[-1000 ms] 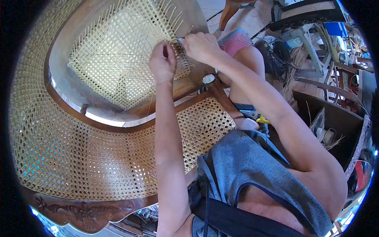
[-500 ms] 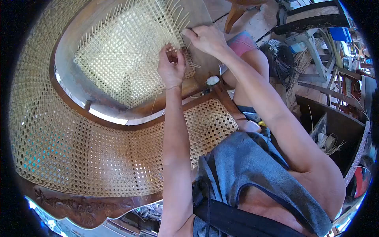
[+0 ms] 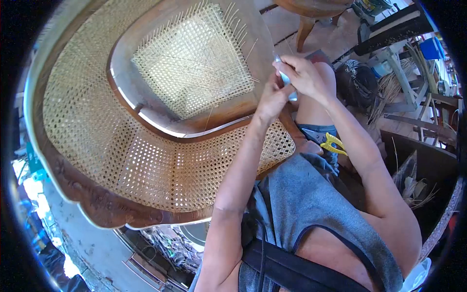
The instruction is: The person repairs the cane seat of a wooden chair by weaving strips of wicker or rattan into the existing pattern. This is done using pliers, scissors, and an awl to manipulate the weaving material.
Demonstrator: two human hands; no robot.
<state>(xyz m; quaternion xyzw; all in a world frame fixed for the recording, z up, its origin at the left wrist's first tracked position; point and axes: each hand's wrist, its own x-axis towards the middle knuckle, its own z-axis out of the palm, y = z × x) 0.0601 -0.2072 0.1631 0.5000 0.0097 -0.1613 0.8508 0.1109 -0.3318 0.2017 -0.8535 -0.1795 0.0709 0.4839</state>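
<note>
My right hand (image 3: 302,75) is closed around a slim, shiny pale-blue thing (image 3: 283,76) whose exact kind I cannot make out. Fingers of my left hand (image 3: 273,100) are curled against it from below, so both hands meet on it over my lap. To their left is a wooden chair seat frame (image 3: 228,106) with a woven cane panel (image 3: 194,63). Loose cane strand ends (image 3: 238,29) stick out along the panel's top and right edges. Neither hand touches the panel.
The chair's curved cane back (image 3: 151,170) with its carved wooden rail (image 3: 97,199) surrounds the seat. A yellow-handled tool (image 3: 333,144) lies by my thigh. At right are a dark box (image 3: 428,165) holding cane scraps and a wooden trestle (image 3: 406,78); a stool (image 3: 306,29) stands ahead.
Both hands have left the cane panel and come together to the right, now on the pale-blue thing. The view has shifted, with the chair lying differently in it and the yellow-handled tool more exposed.
</note>
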